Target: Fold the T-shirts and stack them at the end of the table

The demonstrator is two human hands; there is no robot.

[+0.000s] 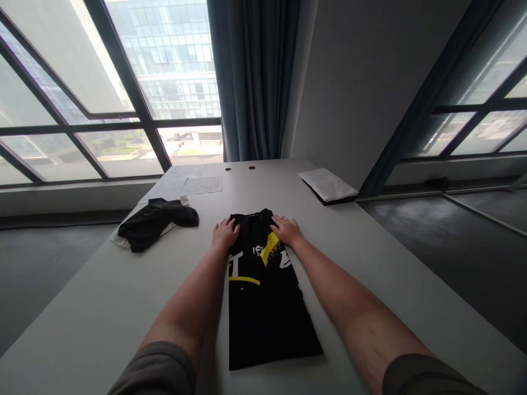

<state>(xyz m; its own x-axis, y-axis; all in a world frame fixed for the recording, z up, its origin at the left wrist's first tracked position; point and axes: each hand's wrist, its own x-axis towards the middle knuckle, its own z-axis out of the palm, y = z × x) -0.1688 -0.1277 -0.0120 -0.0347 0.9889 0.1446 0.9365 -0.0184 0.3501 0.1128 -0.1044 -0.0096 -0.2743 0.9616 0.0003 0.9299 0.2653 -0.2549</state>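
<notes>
A black T-shirt (267, 318) with yellow and white print lies on the table in front of me, its sides folded in to a long narrow shape. The collar end points away from me and the hem towards me. My left hand (225, 232) rests on the upper left edge of the shirt, fingers stretched out. Opposite it, my right hand (287, 230) lies flat on the upper right edge, beside the yellow stripe. Neither hand grips the cloth.
On the white table (164, 307), a crumpled black-and-white garment (154, 222) lies at the left. Paper sheets (201, 185) are spread behind it. A folded white-and-black stack (328, 185) sits at the back right. A blue curtain (255, 82) and windows stand beyond.
</notes>
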